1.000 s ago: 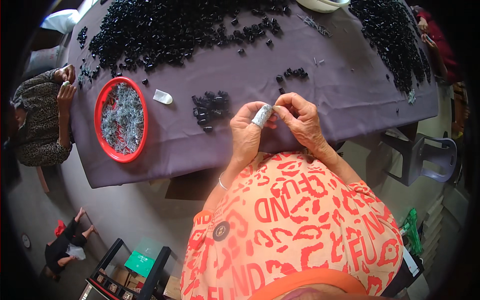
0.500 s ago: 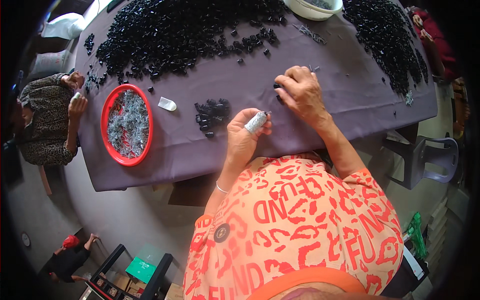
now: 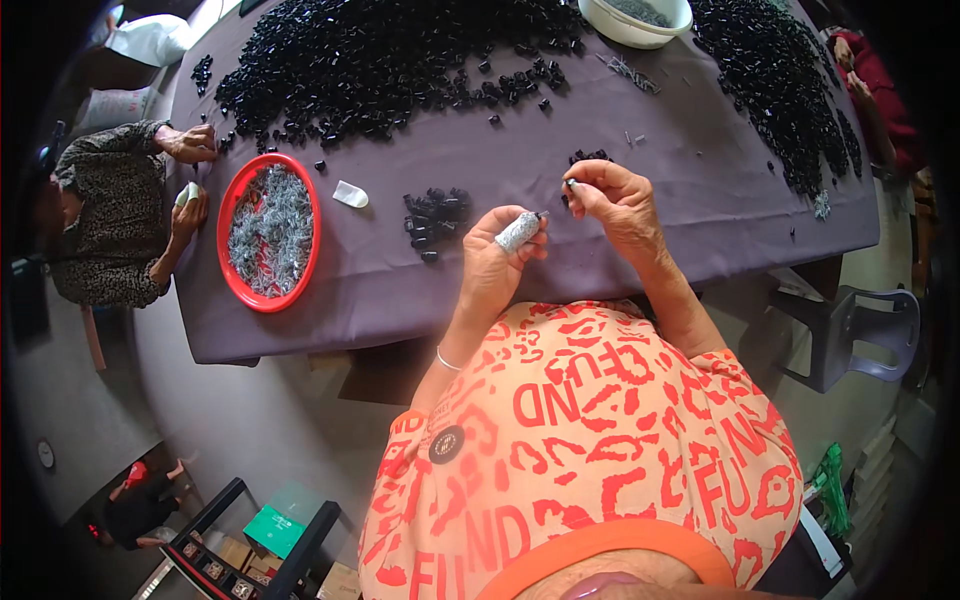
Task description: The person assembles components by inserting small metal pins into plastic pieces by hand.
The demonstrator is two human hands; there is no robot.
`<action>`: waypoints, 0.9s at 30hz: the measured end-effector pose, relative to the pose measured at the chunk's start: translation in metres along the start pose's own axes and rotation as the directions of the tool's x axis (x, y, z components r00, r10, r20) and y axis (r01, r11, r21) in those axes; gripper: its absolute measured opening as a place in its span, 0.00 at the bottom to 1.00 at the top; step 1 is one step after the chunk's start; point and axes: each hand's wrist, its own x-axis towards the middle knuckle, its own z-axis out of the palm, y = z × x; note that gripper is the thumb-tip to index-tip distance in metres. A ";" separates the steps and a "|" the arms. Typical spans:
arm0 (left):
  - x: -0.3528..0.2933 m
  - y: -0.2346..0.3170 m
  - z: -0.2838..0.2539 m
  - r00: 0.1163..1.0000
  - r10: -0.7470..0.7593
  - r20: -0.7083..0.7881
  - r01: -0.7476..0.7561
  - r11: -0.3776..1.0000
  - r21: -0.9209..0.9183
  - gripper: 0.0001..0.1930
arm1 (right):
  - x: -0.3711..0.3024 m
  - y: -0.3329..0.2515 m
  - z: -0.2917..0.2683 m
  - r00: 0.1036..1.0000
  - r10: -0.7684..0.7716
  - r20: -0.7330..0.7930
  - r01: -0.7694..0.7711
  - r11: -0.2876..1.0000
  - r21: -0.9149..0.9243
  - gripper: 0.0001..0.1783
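My left hand (image 3: 487, 258) is closed, with a speckled grey-white finger cover (image 3: 517, 232) on its thumb. Its fingertips pinch a small dark piece (image 3: 543, 215). To its right, my right hand (image 3: 625, 208) is also closed, thumb and forefinger gripping a small black plastic piece (image 3: 571, 184). Just beyond the right fingers lies a little group of black pieces (image 3: 590, 156). A small cluster of similar black pieces (image 3: 437, 215) sits on the cloth left of my left hand. The exact shape of the held pieces is too small to tell.
A red oval basket (image 3: 226, 222) of thin clear-grey pieces stands left, near a loose white finger cover (image 3: 350, 194). Large heaps of black pieces (image 3: 350, 75) cover the far side of the purple-grey tablecloth (image 3: 330, 310). A white basin (image 3: 640, 35) stands beyond. People sit at both sides.
My right hand has drawn back slightly from the cloth with a black piece, uncovering the little group beyond. My left hand keeps its pinch. The neighbour at left has reached toward the table.
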 end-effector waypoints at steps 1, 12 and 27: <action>0.000 0.002 0.003 1.000 -0.003 -0.004 0.003 1.000 0.002 0.05 | -0.002 0.000 -0.001 1.000 0.015 0.017 -0.017 0.993 0.114 0.08; -0.009 0.007 0.022 0.998 0.062 0.011 -0.063 0.993 0.098 0.06 | -0.016 0.000 0.002 0.980 -0.198 0.016 0.197 0.980 0.016 0.09; -0.019 0.006 0.031 0.984 0.177 0.000 -0.166 0.921 0.353 0.08 | -0.038 -0.009 0.007 0.995 -0.095 0.031 0.090 0.986 0.137 0.10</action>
